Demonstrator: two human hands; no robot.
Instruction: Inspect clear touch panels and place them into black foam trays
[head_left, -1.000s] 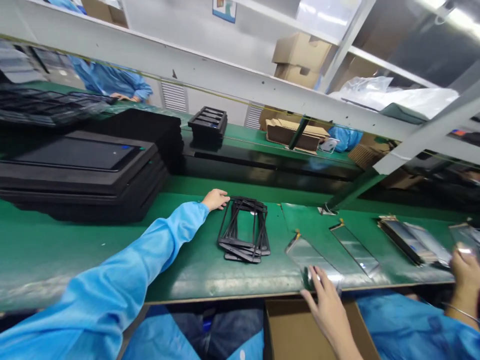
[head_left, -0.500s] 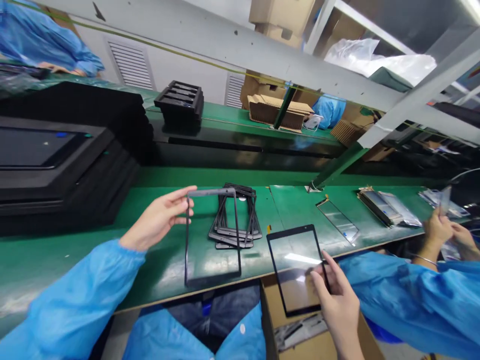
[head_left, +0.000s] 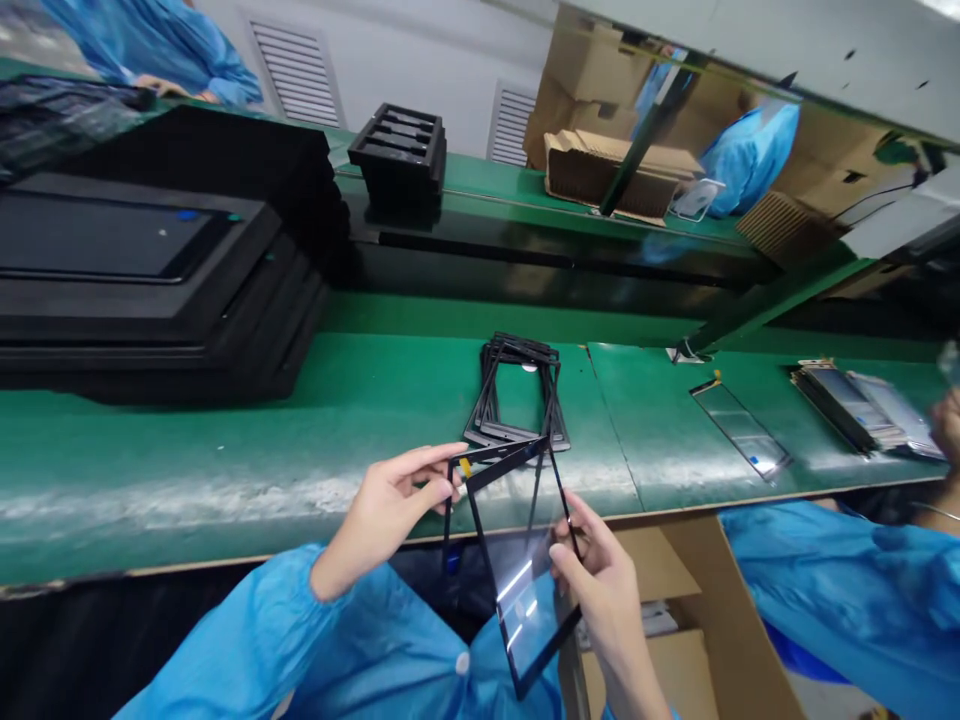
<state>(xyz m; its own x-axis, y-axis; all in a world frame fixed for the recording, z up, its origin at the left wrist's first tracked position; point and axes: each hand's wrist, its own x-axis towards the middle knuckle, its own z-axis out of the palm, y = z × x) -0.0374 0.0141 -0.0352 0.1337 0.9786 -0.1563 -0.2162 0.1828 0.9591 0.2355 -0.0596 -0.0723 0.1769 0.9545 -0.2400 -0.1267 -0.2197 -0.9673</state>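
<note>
My left hand (head_left: 397, 505) pinches the upper left corner of a thin black tablet frame (head_left: 448, 520). In my right hand (head_left: 600, 570) is a clear glass touch panel (head_left: 517, 560) with a black border, held by its right edge between thumb and fingers. The panel is tilted and overlaps the frame, in front of much of it; whether the two touch I cannot tell. A yellow flex tab (head_left: 466, 467) shows at the panel's upper left corner. Just beyond my hands, a loose stack of black frames (head_left: 517, 436) lies on the green bench (head_left: 360, 420).
Tall black foam trays (head_left: 247, 290) stand at left, the top one holding a dark panel. Another glass panel (head_left: 739, 425) and stacked panels (head_left: 847, 405) lie at right, near a co-worker's sleeve (head_left: 832, 590). An open cardboard box (head_left: 720, 600) sits below the bench edge.
The frame and the glass panel have come together in front of my body; they were apart before. The panel has turned and tilted. My view has shifted, and both hands keep their hold.
</note>
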